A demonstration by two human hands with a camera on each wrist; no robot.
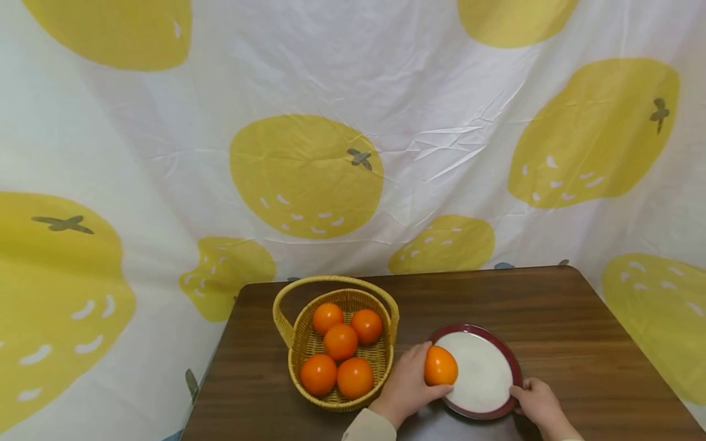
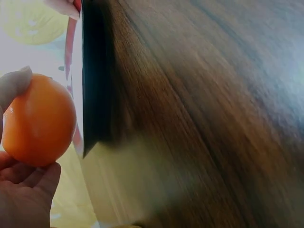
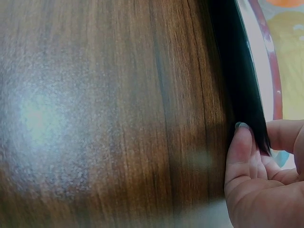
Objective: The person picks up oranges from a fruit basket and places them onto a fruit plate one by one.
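Note:
My left hand [image 1: 405, 381] grips an orange [image 1: 441, 366] at the left rim of a plate [image 1: 510, 355] with a white middle and dark red border. In the left wrist view, thumb and fingers curl round the orange [image 2: 40, 121] from opposite sides, and it overlaps the plate's rim. The right hand [image 1: 539, 401] pinches the plate's right edge. From the right wrist view, that hand [image 3: 266, 166] has the plate's edge [image 3: 251, 80] between thumb and fingers; the plate's dark underside shows.
Left of the plate stands a yellow wicker basket [image 1: 292, 361] with an arched handle, holding several oranges [image 1: 340, 341]. Everything is on a dark wooden table [image 1: 579, 331]. A white cloth [image 1: 430, 92] printed with yellow fruit hangs behind the table.

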